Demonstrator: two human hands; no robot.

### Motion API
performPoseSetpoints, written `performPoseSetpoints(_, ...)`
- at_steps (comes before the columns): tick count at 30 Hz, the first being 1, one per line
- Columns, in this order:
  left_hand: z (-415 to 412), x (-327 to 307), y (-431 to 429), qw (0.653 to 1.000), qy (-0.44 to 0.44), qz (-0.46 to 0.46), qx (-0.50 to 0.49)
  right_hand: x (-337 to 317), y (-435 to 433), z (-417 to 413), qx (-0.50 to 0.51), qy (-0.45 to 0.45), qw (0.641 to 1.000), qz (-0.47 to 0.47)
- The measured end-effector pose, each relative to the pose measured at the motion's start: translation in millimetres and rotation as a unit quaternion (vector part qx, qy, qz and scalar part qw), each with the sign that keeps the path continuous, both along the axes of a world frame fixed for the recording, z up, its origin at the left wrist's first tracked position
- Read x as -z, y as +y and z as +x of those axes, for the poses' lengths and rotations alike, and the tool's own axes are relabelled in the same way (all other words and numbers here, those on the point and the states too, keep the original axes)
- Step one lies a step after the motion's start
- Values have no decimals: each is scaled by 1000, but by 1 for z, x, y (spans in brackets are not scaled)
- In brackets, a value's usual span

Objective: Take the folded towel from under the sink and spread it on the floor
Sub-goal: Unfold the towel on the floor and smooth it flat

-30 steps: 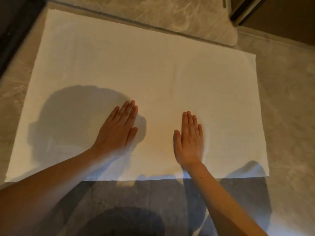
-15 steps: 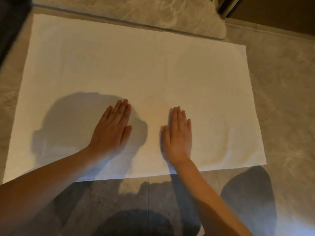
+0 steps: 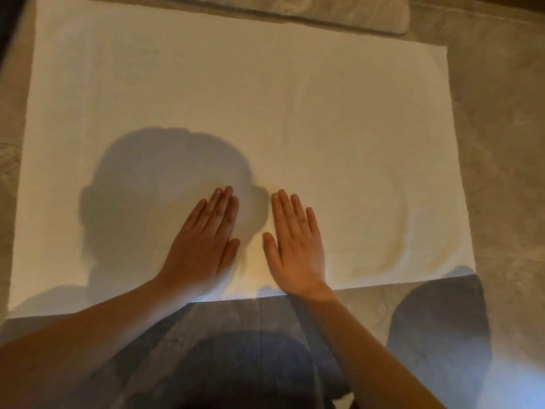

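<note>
A white towel (image 3: 265,113) lies unfolded and flat on the marble floor, filling most of the head view. My left hand (image 3: 203,246) rests palm down on it near its front edge, fingers straight and together. Just to its right, my right hand (image 3: 296,246) also lies flat on the cloth with straight fingers. The two hands are close together, thumbs a short gap apart. A faint curved crease shows in the towel to the right of my right hand. The shadow of my head falls on the towel's left half.
Grey marble floor (image 3: 501,172) surrounds the towel on the right and front. A raised marble step (image 3: 324,13) runs along the towel's far edge. A dark vertical surface (image 3: 8,25) stands at the far left. My knees cast shadows at the bottom.
My right hand has slid left across the towel toward my left hand, closing the gap between them. The view has dropped closer to the towel.
</note>
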State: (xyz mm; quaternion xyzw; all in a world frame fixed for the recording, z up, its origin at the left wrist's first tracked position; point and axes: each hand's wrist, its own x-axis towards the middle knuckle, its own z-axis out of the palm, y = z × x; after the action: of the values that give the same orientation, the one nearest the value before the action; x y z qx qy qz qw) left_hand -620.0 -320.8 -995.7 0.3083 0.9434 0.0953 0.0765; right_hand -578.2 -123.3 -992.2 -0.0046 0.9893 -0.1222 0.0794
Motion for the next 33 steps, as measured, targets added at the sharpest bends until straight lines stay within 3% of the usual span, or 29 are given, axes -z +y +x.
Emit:
performPoseSetpoints(11,-1,3,-2,1000,6,4,7,-7,112,21,167,-9,985,36)
performPoseSetpoints(17,1,-8,-1,1000,-9,20,15,-24,97,10,193,-7,981,7)
performPoseSetpoints(21,-58,-18,26,996,48,75,2,-36,27,-53,92,63,990,-89)
performPoseSetpoints(25,-126,-21,49,997,43,50,-26,-31,-33,-124,71,32,988,-135)
performPoseSetpoints(28,-133,-4,43,999,23,2,-25,-15,-39,-140,26,10,995,-99)
performPoseSetpoints(33,-131,3,44,998,48,14,-35,-1,14,-129,-39,23,999,-11)
